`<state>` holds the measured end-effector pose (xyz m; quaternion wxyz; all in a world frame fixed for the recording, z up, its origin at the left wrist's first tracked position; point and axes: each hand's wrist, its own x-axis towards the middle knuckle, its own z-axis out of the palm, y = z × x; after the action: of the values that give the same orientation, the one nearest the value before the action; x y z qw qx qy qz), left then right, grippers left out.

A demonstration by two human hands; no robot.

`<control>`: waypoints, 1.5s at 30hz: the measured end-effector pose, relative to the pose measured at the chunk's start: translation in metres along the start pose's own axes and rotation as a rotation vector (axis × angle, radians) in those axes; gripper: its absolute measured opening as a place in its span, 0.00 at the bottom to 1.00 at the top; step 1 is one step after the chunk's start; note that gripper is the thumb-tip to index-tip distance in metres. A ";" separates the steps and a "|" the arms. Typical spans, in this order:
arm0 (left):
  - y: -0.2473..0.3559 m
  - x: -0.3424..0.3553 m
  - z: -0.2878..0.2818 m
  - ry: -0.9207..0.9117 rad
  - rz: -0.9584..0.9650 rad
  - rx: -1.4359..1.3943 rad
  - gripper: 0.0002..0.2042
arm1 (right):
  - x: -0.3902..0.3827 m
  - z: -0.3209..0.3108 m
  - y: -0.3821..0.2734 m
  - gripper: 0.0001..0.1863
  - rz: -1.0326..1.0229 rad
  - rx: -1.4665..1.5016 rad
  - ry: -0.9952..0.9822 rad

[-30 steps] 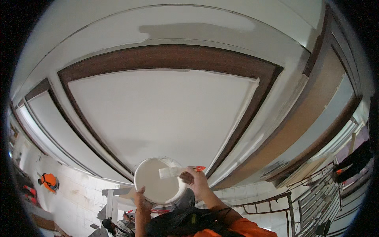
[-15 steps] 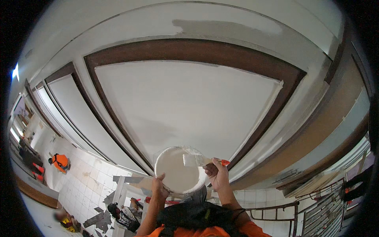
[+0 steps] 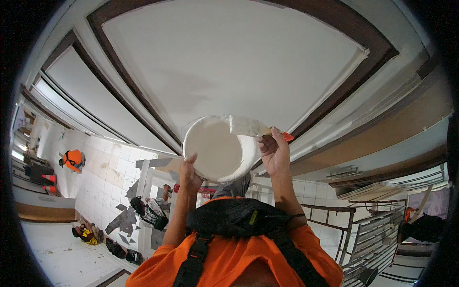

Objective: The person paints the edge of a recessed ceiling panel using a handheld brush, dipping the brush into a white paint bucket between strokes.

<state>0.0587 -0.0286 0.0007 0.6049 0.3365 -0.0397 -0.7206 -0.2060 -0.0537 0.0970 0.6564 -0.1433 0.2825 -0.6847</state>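
A round white bucket (image 3: 248, 152) is held up in front of my chest, with pale off-white paint (image 3: 213, 146) inside. My left hand (image 3: 191, 176) grips its near left rim, thumb over the edge. In my right hand (image 3: 275, 153) is a paintbrush (image 3: 246, 126), pinched by its handle, whose end is orange-red. White paint coats the bristles, which lie over the bucket's far right rim. The fingers behind the handle are partly hidden.
Ahead stands a white panel (image 3: 229, 57) with a dark brown frame (image 3: 354, 21). Far below on the tiled floor (image 3: 103, 167) are a person in an orange top (image 3: 73, 159) and other people. Metal scaffolding (image 3: 375, 234) is at the lower right, orange cones (image 3: 49, 178) at far left.
My view has tipped downward, so the bucket, both hands and the wall sit higher in the picture. The brush stays at the bucket's right rim, and both grips are unchanged.
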 end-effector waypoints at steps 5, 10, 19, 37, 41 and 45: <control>-0.005 -0.003 -0.002 0.040 0.008 0.088 0.24 | 0.005 -0.010 0.001 0.06 -0.017 0.023 0.022; -0.002 -0.002 0.005 -0.012 -0.039 0.072 0.23 | 0.017 0.037 -0.057 0.06 -0.183 0.059 -0.096; -0.004 0.009 -0.007 -0.065 0.030 0.099 0.24 | 0.063 0.175 -0.252 0.13 -1.043 0.033 -0.412; -0.001 -0.003 0.011 -0.111 0.007 0.136 0.24 | 0.073 0.172 -0.327 0.14 -1.401 -0.252 -0.224; 0.001 0.001 0.009 -0.020 -0.018 0.169 0.24 | 0.072 0.160 -0.342 0.15 -1.443 -0.312 -0.177; 0.004 0.004 0.009 0.004 -0.030 0.158 0.24 | 0.073 0.151 -0.354 0.17 -1.453 -0.329 -0.101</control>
<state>0.0573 -0.0359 0.0075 0.5656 0.3851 -0.0900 -0.7237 -0.4170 -0.1624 0.4084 0.0208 -0.4216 0.1852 -0.8874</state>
